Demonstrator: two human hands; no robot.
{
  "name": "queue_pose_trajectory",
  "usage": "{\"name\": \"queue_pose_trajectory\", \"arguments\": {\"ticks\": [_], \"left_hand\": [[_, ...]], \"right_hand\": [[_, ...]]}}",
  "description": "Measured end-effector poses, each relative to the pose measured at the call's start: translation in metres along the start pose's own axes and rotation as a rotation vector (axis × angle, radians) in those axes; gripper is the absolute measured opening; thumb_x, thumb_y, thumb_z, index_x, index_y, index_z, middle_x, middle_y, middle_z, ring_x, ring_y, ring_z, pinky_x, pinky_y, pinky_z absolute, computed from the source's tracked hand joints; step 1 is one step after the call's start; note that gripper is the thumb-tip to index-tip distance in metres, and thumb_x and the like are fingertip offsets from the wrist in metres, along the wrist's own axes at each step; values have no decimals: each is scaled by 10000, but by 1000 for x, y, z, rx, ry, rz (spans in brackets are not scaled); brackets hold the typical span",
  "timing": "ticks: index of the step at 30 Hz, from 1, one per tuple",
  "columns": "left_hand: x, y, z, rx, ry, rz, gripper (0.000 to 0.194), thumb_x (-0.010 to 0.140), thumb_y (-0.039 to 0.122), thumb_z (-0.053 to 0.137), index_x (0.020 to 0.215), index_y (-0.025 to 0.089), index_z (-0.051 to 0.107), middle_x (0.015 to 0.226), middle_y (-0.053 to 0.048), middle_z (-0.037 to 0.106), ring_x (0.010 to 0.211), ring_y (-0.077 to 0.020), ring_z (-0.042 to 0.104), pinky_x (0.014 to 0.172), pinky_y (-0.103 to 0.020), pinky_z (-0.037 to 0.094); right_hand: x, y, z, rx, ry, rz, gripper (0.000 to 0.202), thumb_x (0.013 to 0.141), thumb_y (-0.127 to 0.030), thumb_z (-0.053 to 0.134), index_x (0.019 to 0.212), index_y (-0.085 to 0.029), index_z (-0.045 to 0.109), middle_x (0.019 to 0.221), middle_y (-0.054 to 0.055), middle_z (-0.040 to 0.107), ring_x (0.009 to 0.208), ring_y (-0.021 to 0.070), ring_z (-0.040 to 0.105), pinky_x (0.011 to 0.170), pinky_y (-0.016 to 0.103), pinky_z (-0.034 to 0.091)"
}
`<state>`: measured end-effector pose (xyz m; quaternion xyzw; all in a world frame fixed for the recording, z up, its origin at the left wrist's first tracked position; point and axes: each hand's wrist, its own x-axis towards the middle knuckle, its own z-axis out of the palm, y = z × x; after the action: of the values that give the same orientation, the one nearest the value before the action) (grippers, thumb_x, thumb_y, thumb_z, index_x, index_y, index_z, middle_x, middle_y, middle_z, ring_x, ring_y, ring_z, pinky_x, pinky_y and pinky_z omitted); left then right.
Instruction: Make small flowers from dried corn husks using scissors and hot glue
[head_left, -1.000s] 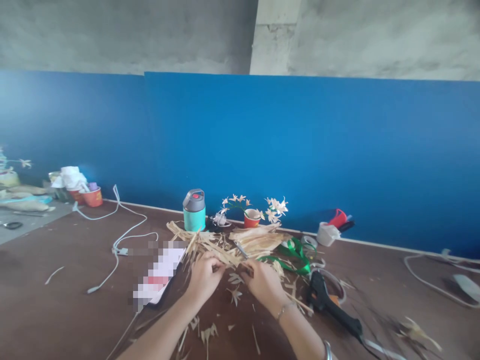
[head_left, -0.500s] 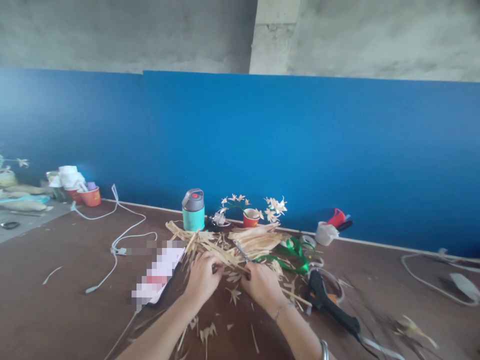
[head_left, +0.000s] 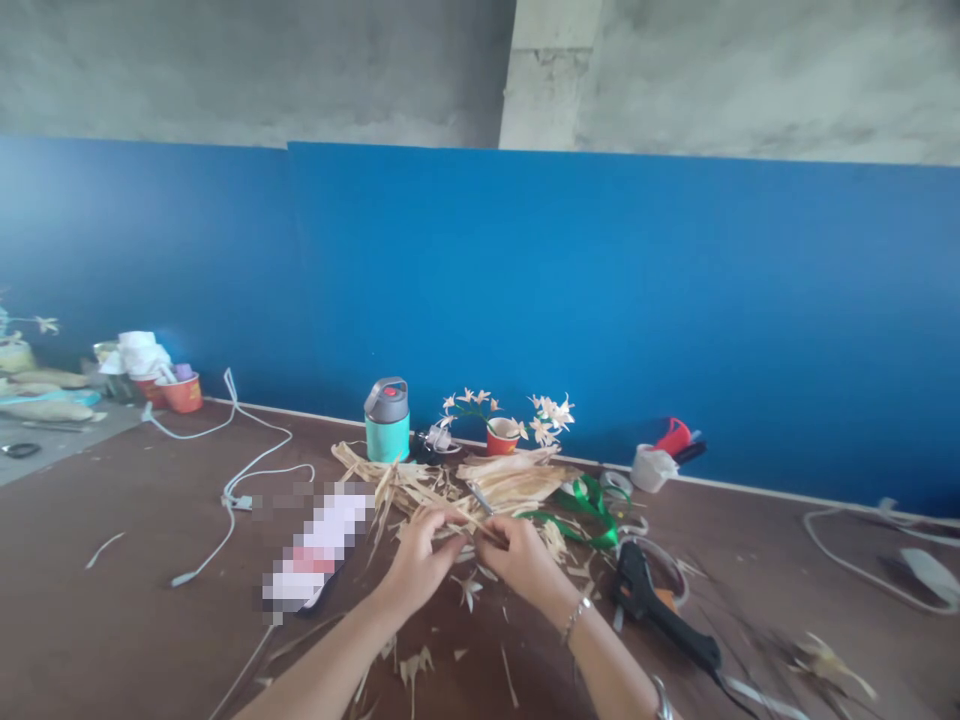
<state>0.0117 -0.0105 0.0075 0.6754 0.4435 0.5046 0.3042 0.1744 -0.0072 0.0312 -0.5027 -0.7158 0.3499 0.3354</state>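
Note:
My left hand (head_left: pixel 421 560) and my right hand (head_left: pixel 525 562) are close together above the table, both with fingers closed in a pinch. Between their fingertips runs a thin pale strip of dried husk (head_left: pixel 471 521); its ends are hidden by the fingers. Just beyond my right hand, a slim metal tool (head_left: pixel 481 497) shows against the husks, its lower end covered. Cut husk scraps lie under and around both hands. A small star-shaped husk flower (head_left: pixel 469 592) rests on the table just below the gap between them.
Dried husks (head_left: pixel 517 480) and green ribbon (head_left: pixel 596 515) lie beyond my hands. A glue gun (head_left: pixel 660 605) is at right, a phone (head_left: pixel 319 550) at left. Behind stand a turquoise flask (head_left: pixel 387 425), a red cup (head_left: pixel 502 437) beside white flowers, and a blue partition (head_left: pixel 600 300).
My left hand has moved slightly right and my right hand has turned, bringing the fingertips closer. The long pale strip that stuck out below my right hand no longer shows there.

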Motion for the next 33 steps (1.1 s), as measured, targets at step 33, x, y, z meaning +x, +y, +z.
{"name": "queue_pose_trajectory", "arguments": {"ticks": [33], "left_hand": [[0,8,2,-81,-4,-29,104,741,236,581,661,193,632,821,-64,618,866,-223,552,800,-323,402]], "right_hand": [[-1,-15,-1,187,42,55,218,723,-335,537,765,-129,596,511,-56,410,469,76,306,434,202,227]]}}
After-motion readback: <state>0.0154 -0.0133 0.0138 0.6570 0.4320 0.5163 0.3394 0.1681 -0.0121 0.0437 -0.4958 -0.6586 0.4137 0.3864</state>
